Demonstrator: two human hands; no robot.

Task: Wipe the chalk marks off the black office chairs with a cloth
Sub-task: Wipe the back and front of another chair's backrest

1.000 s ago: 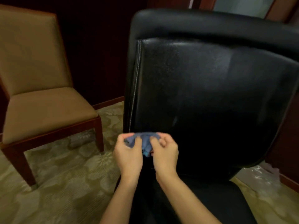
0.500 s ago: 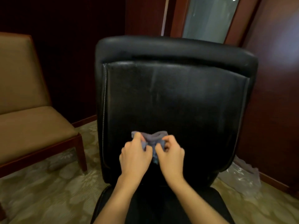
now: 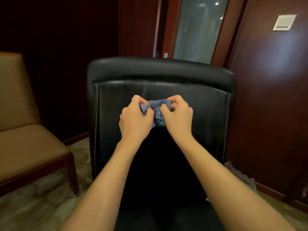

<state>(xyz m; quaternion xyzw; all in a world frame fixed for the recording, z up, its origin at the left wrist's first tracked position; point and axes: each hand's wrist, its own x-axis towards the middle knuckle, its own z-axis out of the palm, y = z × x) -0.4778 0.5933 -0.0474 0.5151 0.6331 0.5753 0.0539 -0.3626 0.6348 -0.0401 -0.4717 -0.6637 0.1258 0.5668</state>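
Both hands up on the black office chair [image 3: 160, 90], high on the backrest! Left hand [image 3: 135, 117] at nine o'clock and right hand [image 3: 177, 114] at three each pinch the bunched blue cloth [image 3: 156, 109] between them. The risk, I'd say: a wad that tight wipes a narrow stripe, smearing chalk, and a firm push could roll the chair away.

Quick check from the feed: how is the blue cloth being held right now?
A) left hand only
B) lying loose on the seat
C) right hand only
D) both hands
D: the left hand and right hand both pinch the crumpled blue cloth in front of the black leather office chair's backrest.
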